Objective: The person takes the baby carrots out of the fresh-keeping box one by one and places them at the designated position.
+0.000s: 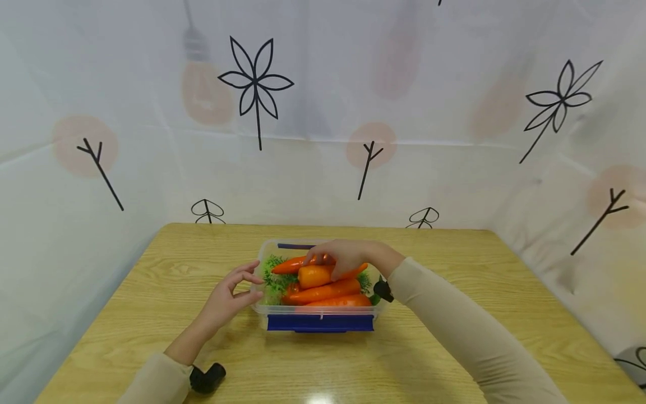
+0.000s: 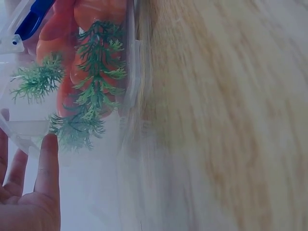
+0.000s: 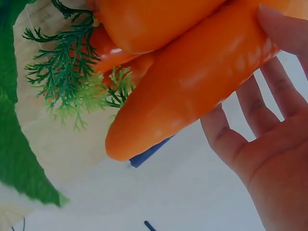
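Observation:
A clear plastic container [image 1: 298, 309] with blue latches stands open on the table and holds several orange carrots [image 1: 328, 292] with feathery green tops. My right hand [image 1: 345, 255] reaches in from above and grips a carrot [image 3: 187, 82], thumb on one side and fingers behind it. In the right wrist view, that carrot's rounded tip points down to the left, and another carrot [image 3: 149, 24] lies against it. My left hand [image 1: 229, 300] is at the container's left side, fingers loosely spread; its index fingertip [image 2: 49, 142] appears to touch the clear wall.
The wooden table [image 1: 176, 269] reaches back to a pale cloth backdrop [image 1: 313, 185] with black plant drawings. A large green leaf [image 3: 17, 149] shows at the left of the right wrist view. Blue latches [image 1: 320, 322] line the container's front.

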Demonstrator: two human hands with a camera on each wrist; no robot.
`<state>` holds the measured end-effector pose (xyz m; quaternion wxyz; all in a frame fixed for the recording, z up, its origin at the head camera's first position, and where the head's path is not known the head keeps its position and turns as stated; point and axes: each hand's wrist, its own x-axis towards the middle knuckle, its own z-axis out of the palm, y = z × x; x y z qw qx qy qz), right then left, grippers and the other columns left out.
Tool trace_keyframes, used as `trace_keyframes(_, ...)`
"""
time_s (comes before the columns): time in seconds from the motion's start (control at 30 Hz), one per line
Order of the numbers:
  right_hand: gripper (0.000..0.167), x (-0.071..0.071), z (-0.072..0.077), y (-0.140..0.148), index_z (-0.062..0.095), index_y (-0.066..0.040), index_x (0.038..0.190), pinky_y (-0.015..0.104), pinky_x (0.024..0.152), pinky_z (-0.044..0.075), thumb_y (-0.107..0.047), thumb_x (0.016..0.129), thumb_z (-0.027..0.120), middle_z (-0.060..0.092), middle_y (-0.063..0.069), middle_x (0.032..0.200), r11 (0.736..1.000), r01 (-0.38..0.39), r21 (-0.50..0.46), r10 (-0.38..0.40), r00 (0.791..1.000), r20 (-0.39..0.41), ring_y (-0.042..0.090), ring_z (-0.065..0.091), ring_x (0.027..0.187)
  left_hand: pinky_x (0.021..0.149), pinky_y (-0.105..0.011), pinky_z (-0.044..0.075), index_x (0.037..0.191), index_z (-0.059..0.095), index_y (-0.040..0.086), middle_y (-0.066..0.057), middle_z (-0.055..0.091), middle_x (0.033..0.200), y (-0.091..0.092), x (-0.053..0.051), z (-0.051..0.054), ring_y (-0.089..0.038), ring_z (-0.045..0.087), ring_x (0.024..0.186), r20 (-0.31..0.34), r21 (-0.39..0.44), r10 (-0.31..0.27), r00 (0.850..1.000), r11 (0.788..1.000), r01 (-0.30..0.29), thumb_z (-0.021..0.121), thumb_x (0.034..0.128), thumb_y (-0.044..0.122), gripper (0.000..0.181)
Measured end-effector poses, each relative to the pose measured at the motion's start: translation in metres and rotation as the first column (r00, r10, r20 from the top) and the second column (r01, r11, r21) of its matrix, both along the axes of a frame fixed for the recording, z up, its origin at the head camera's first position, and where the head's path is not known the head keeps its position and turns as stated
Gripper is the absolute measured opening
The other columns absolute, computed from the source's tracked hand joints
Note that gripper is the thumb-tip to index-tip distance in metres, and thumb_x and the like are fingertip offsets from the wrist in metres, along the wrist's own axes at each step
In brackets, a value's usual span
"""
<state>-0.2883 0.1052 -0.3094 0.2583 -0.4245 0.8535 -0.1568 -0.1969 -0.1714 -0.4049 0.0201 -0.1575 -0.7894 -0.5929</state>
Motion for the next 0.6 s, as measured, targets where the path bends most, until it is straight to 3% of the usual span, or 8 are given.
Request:
trace_keyframes(0.3, 0.055, 0.001, 0.012, 0.005, 0.049, -0.018, 0.130, 0.035, 0.091, 0.042, 0.008, 0.082, 0.061, 0.048, 0.004, 0.123, 0.998, -0.056, -0.023, 0.056, 0.998, 0.000, 0.022, 0.048, 0.109, 0.083, -0.023, 0.046, 0.104, 0.061, -0.003, -0.006, 0.035, 0.145, 0.000, 0.000, 0.001, -0.033, 0.026, 0.134, 0.008, 0.008, 0.003, 1.000, 1.000, -0.003, 0.067, 0.0864, 0.011, 0.023)
trace_keyframes(0.6, 0.055, 0.002, 0.022, 0.018, 0.046, -0.017, 0.133, 0.038, 0.090, 0.044, 0.004, 0.084, 0.061, 0.050, 0.005, 0.123, 0.996, -0.037, -0.078, 0.038, 0.999, 0.005, 0.023, 0.049, 0.110, 0.084, -0.023, 0.046, 0.104, 0.062, -0.003, -0.007, 0.035, 0.146, 0.000, -0.001, 0.001, -0.033, 0.025, 0.134, 0.001, 0.011, -0.005, 1.000, 1.000, 0.005, 0.067, 0.0862, 0.012, 0.024)
